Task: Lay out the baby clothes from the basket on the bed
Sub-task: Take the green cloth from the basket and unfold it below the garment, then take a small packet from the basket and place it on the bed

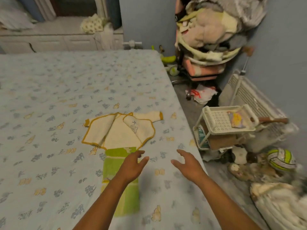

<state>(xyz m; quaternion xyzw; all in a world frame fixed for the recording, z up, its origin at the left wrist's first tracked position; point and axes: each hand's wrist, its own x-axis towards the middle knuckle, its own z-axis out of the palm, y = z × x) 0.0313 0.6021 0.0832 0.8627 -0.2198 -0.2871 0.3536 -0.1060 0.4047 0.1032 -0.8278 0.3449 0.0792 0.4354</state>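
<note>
A cream baby jacket [119, 130] with mustard trim lies spread flat on the bed [49, 90], which has a pale blue flowered sheet. Just below it lies a green pair of baby trousers [119, 193], laid lengthwise towards me. My left hand [132, 165] hovers over the top of the green trousers, fingers apart, holding nothing. My right hand [187, 165] is over bare sheet near the bed's right edge, also with spread fingers and nothing in it. A white plastic basket [216, 120] stands on a rack right of the bed, with a small yellow and purple garment [236, 120] inside.
A chair piled with clothes and a soft toy [209, 35] stands in the far right corner. A radiator [252, 97] runs along the right wall. On the floor by the bed lie a green and white ball [281, 159], toys and a cream bundle [279, 205].
</note>
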